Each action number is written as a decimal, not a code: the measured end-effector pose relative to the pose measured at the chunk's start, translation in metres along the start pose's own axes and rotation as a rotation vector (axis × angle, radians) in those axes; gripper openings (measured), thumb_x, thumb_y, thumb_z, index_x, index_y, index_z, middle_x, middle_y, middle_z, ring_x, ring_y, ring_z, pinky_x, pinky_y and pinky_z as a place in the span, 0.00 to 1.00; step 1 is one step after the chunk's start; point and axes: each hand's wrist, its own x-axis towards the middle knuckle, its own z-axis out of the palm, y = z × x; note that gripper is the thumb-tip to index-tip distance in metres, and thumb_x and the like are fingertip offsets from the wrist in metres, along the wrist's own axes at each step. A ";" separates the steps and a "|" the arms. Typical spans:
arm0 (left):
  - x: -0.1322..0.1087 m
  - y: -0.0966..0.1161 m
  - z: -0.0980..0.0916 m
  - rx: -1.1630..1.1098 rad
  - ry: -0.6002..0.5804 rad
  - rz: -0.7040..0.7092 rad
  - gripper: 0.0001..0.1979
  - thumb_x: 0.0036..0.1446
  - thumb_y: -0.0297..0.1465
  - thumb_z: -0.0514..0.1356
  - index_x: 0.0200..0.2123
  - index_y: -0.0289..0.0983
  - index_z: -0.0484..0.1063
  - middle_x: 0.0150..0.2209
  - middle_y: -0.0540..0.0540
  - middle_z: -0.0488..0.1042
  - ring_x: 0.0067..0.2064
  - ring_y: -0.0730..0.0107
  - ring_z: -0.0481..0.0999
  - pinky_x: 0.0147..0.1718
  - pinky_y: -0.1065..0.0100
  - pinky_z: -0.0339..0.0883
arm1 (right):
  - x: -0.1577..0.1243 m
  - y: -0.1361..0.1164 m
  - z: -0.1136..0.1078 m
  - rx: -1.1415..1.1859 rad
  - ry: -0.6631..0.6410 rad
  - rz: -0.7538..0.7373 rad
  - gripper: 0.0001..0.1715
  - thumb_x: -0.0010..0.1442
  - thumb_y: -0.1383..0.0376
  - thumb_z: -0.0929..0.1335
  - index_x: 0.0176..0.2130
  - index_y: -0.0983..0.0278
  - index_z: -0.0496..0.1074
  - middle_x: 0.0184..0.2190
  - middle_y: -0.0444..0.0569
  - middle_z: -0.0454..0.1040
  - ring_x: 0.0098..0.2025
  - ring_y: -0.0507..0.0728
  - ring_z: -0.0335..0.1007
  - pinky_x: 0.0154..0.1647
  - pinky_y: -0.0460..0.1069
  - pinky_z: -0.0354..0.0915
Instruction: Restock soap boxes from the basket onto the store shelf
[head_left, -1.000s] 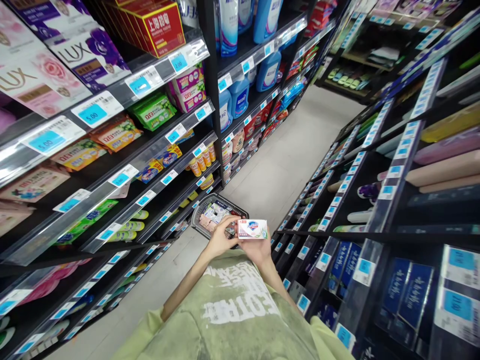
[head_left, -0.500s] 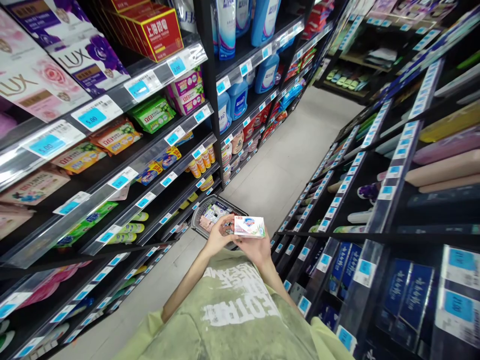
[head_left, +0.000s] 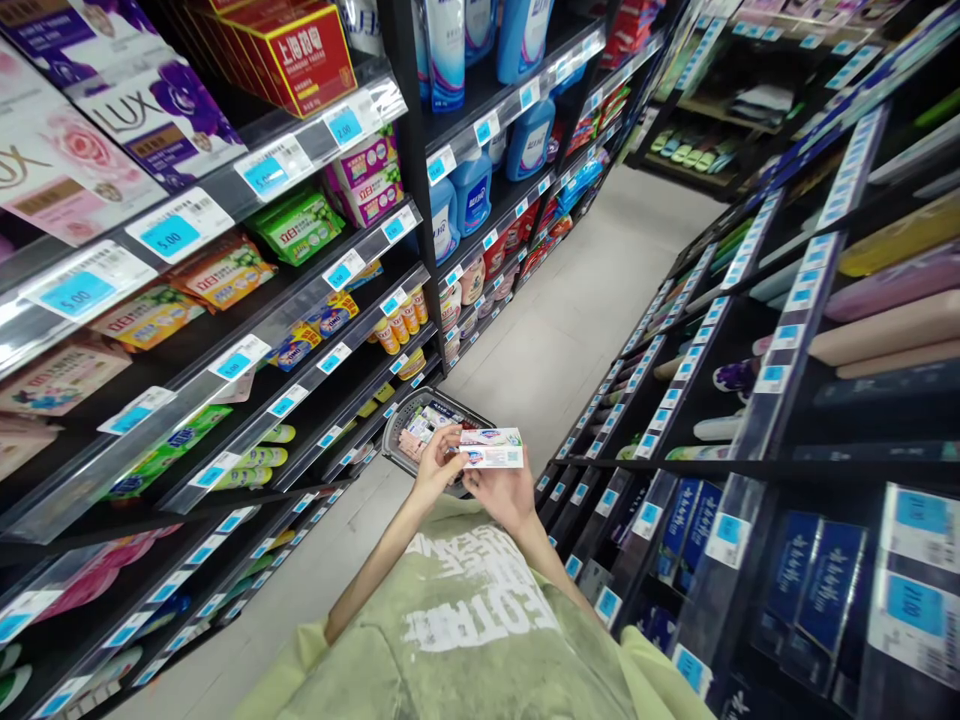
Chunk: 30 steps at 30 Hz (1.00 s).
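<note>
A small white soap box (head_left: 491, 449) with a pink and blue logo sits between my two hands in front of my chest. One narrow side with fine print faces me. My left hand (head_left: 437, 466) pinches its left end, thumb on the near side. Under the box and around its right end, my right hand (head_left: 506, 495) supports it, most of its fingers hidden. Just beyond my hands a grey shopping basket (head_left: 388, 432) stands on the floor with several packages in it, partly covered by my left hand.
Shelves of boxed and wrapped soap (head_left: 292, 225) rise on my left, with blue bottles (head_left: 471, 195) farther along. On the right, shelves hold dark blue boxes (head_left: 810, 580) and bottles. A pale floor aisle (head_left: 555, 300) runs between them towards a rack of slippers (head_left: 694, 155).
The soap box has been turned in my hands, so a printed narrow side now shows instead of mainly the logo face. It has shifted slightly left.
</note>
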 end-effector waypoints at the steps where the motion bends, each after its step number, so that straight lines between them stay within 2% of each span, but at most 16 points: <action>1: 0.000 -0.001 0.000 -0.002 0.006 -0.003 0.30 0.52 0.43 0.71 0.55 0.38 0.69 0.46 0.42 0.77 0.51 0.58 0.76 0.50 0.62 0.68 | 0.000 0.000 0.000 -0.001 0.004 0.005 0.27 0.63 0.46 0.66 0.53 0.59 0.74 0.48 0.50 0.81 0.45 0.58 0.76 0.49 0.53 0.70; 6: 0.001 -0.005 -0.002 0.014 0.024 -0.004 0.30 0.53 0.44 0.70 0.55 0.39 0.67 0.45 0.43 0.77 0.50 0.59 0.77 0.50 0.62 0.68 | 0.002 0.000 0.001 -0.009 0.041 0.005 0.25 0.65 0.47 0.65 0.53 0.59 0.73 0.45 0.50 0.82 0.44 0.59 0.76 0.47 0.54 0.71; 14: 0.003 -0.006 -0.002 0.020 0.042 0.002 0.32 0.49 0.44 0.72 0.54 0.39 0.66 0.43 0.43 0.78 0.48 0.59 0.78 0.47 0.62 0.70 | 0.005 -0.001 0.001 -0.007 0.099 -0.001 0.28 0.65 0.45 0.64 0.54 0.59 0.73 0.44 0.51 0.82 0.43 0.59 0.75 0.46 0.54 0.70; 19: 0.004 -0.010 -0.004 0.025 0.021 0.031 0.32 0.50 0.40 0.72 0.55 0.39 0.65 0.45 0.42 0.77 0.49 0.60 0.76 0.46 0.64 0.68 | 0.006 -0.002 0.006 0.040 0.068 0.014 0.29 0.65 0.44 0.64 0.54 0.60 0.73 0.48 0.51 0.81 0.45 0.58 0.75 0.46 0.52 0.70; 30: 0.005 -0.006 -0.005 0.044 0.012 0.034 0.33 0.49 0.41 0.73 0.55 0.40 0.65 0.47 0.41 0.76 0.50 0.59 0.75 0.43 0.65 0.68 | 0.008 -0.004 0.004 0.032 0.071 -0.007 0.27 0.65 0.45 0.64 0.55 0.58 0.72 0.46 0.50 0.81 0.42 0.59 0.75 0.44 0.54 0.70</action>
